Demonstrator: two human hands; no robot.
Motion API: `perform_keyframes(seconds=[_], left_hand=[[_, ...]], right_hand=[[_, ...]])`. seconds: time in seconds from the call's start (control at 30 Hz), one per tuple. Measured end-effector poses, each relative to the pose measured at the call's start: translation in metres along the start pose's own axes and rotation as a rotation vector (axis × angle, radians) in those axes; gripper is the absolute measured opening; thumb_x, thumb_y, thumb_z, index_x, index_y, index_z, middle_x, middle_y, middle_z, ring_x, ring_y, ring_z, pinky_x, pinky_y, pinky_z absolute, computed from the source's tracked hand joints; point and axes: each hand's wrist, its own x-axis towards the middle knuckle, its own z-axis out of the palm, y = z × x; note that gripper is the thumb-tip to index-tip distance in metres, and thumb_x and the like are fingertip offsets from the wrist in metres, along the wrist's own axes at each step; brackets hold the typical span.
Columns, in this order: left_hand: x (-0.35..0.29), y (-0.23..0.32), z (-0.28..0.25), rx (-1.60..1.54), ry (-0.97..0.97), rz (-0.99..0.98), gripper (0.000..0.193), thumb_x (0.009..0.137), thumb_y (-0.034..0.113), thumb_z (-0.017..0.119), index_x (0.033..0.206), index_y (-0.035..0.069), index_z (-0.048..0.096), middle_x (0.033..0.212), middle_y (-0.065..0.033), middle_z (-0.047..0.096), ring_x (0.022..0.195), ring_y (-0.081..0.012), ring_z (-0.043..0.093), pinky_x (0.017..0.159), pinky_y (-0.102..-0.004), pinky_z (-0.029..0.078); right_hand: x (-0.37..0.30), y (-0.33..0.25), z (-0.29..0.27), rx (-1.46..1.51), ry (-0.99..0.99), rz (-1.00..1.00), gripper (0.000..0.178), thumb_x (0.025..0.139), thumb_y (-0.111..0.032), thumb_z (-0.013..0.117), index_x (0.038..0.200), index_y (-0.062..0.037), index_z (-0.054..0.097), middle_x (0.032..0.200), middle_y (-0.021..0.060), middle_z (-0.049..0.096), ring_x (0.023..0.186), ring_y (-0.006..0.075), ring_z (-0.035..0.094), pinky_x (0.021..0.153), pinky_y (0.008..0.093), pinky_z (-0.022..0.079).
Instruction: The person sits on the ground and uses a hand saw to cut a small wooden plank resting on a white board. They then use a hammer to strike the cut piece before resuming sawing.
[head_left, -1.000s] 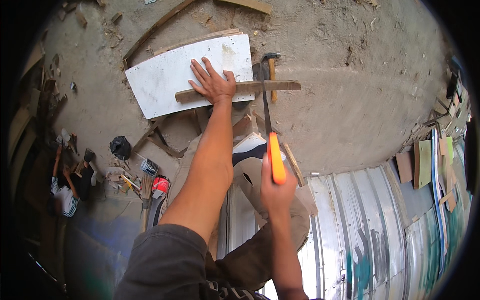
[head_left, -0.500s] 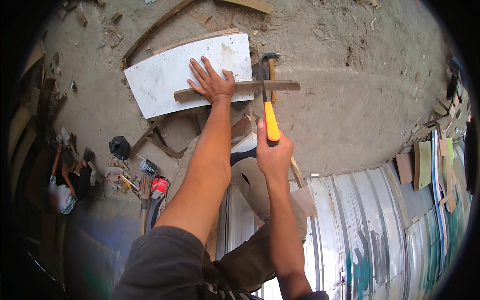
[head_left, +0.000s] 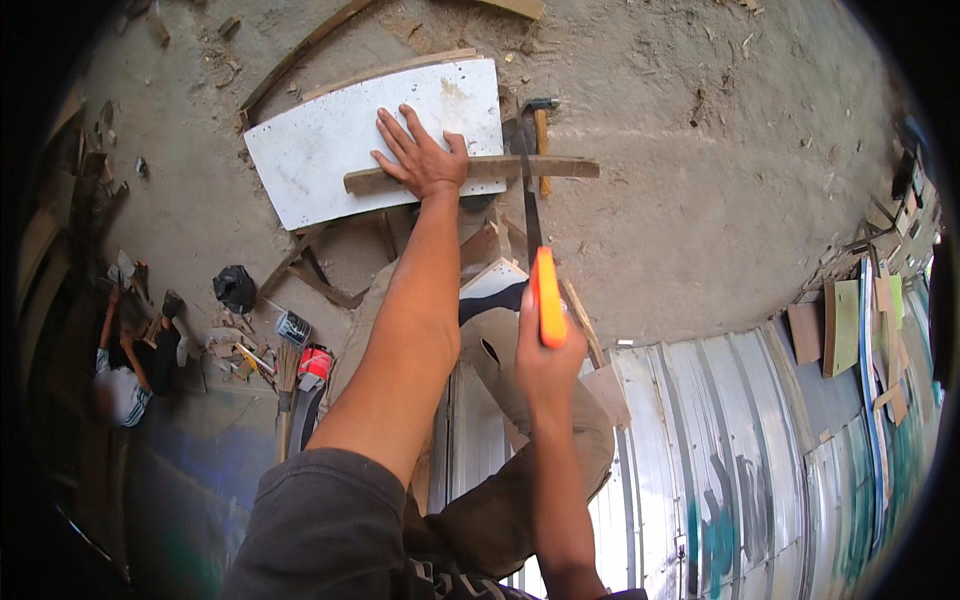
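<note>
Nearest me, I have the right hand (head_left: 550, 368) with its fingers wrapped round the orange handle of a saw (head_left: 532, 215), the dark blade running forward across a wooden strip (head_left: 495, 170) just past the right edge of a white board (head_left: 325, 140). Farther out I see the left hand (head_left: 424, 165) laid flat, fingers spread, over the strip and the board under it. Beyond, a hammer (head_left: 541, 130) passes partly beneath the strip, and a curved length of wood (head_left: 305, 52) lies farthest off on the ground (head_left: 700, 220).
</note>
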Motion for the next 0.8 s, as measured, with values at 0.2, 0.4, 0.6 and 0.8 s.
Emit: perform_keyframes(seconds=[0.2,0.4,0.6,0.8], left_hand=[[0.009,0.007,-0.002,-0.025,0.001,0.038,0.085,0.076,0.036,0.058,0.151,0.006,0.03,0.162,-0.0223,0.016,0.151,-0.0345,0.015,0.116,-0.0623,0.005],[0.009,0.005,0.003,-0.031,0.039,0.029,0.088,0.073,0.036,0.058,0.151,0.005,0.03,0.162,-0.0227,0.016,0.15,-0.0358,0.017,0.116,-0.0624,0.005],[0.009,0.006,-0.004,-0.039,-0.009,0.026,0.085,0.077,0.035,0.059,0.151,0.007,0.029,0.162,-0.0217,0.016,0.151,-0.034,0.014,0.116,-0.0611,0.006],[0.011,0.006,0.002,-0.045,-0.002,-0.007,0.085,0.076,0.035,0.059,0.151,0.008,0.03,0.162,-0.0211,0.016,0.151,-0.0339,0.014,0.117,-0.0605,0.006]], right_hand=[[-0.021,-0.022,-0.012,0.063,0.054,0.052,0.024,0.094,-0.017,0.067,0.08,0.0024,0.064,0.058,0.0067,0.053,0.057,0.0084,0.049,0.054,0.03,0.043],[0.007,0.001,0.006,0.005,-0.001,0.026,0.024,0.094,-0.019,0.067,0.083,0.0023,0.065,0.057,0.0082,0.054,0.054,0.0101,0.048,0.053,0.0315,0.042],[-0.032,-0.03,-0.015,0.046,0.03,0.076,0.018,0.094,-0.015,0.066,0.089,0.0024,0.067,0.06,0.0072,0.057,0.057,0.0108,0.052,0.057,0.0304,0.044],[-0.003,-0.006,0.005,0.032,-0.002,0.036,0.018,0.094,-0.014,0.066,0.088,0.0032,0.066,0.062,0.0068,0.057,0.057,0.0115,0.049,0.057,0.0313,0.043]])
